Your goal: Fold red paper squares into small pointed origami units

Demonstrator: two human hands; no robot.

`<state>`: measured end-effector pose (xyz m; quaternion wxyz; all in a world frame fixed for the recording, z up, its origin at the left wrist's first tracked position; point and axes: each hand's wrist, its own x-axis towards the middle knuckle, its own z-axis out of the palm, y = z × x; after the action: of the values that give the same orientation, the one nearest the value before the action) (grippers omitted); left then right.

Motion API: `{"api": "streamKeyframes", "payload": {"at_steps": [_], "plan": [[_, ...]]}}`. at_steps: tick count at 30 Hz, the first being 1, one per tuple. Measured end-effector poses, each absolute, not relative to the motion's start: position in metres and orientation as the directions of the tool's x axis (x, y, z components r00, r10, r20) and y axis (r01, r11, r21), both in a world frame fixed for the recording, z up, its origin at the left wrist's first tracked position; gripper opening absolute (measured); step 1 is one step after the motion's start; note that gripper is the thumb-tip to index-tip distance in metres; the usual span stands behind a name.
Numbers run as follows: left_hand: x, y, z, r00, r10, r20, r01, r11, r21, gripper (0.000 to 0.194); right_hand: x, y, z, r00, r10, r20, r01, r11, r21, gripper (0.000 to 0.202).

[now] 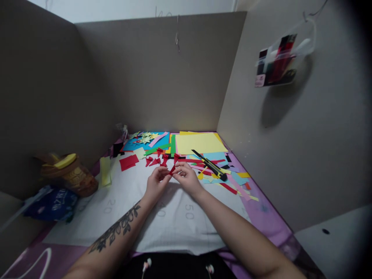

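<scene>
Over the middle of the white sheet (pixel 122 209), my left hand (pixel 157 179) and my right hand (pixel 186 177) meet fingertip to fingertip. Both are closed in a pinch on one small folded piece of red paper (pixel 172 169). Just beyond my fingers lie several folded red paper pieces (pixel 156 161). A stack of red paper squares (pixel 129 162) rests to their left. On the right, a yellow and black utility knife (pixel 209 164) lies on top of colourful paper strips (pixel 232 189), apart from my right hand.
At the back are yellow paper sheets (pixel 200 143) and a blue sheet (pixel 136 146) bearing paper stars (pixel 147 136). On the left stand a brown cup (pixel 71 174) and a blue packet (pixel 54 205). Grey partitions (pixel 157 73) enclose the desk; a clear holder (pixel 276 64) hangs on the right one.
</scene>
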<state>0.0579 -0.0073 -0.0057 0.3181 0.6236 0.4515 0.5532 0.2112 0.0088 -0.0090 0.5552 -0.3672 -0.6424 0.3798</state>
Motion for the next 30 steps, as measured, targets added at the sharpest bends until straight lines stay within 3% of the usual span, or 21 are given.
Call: {"api": "streamKeyframes", "payload": {"at_steps": [4, 8, 13, 16, 19, 23, 30], "plan": [[0.062, -0.005, -0.006, 0.020, 0.969, 0.248, 0.115, -0.248, 0.962, 0.024, 0.209, 0.013, -0.012, -0.086, 0.940, 0.329, -0.099, 0.320, -0.942, 0.005], [0.065, -0.007, -0.001, 0.027, 0.988, 0.153, 0.072, -0.154, 0.985, 0.027, 0.209, 0.014, -0.013, -0.082, 0.941, 0.328, -0.131, 0.316, -0.940, 0.009], [0.061, -0.007, 0.004, -0.048, 0.974, 0.220, 0.186, -0.207, 0.960, 0.023, 0.212, 0.012, -0.011, -0.078, 0.907, 0.414, 0.042, 0.418, -0.908, 0.014], [0.058, -0.007, 0.002, -0.054, 0.960, 0.276, 0.269, -0.253, 0.929, 0.022, 0.215, 0.009, -0.007, 0.005, 0.841, 0.541, 0.179, 0.531, -0.828, 0.010], [0.058, -0.007, -0.001, -0.024, 0.950, 0.311, 0.308, -0.289, 0.906, 0.020, 0.216, 0.006, -0.003, -0.056, 0.778, 0.625, 0.264, 0.616, -0.743, 0.018], [0.059, -0.009, -0.001, 0.016, 0.938, 0.347, 0.346, -0.331, 0.878, 0.019, 0.215, 0.004, -0.003, -0.127, 0.756, 0.642, 0.320, 0.644, -0.695, 0.008], [0.060, -0.010, -0.001, 0.041, 0.925, 0.377, 0.422, -0.358, 0.833, 0.017, 0.214, 0.006, -0.007, -0.150, 0.748, 0.647, 0.386, 0.646, -0.658, 0.013]]}}
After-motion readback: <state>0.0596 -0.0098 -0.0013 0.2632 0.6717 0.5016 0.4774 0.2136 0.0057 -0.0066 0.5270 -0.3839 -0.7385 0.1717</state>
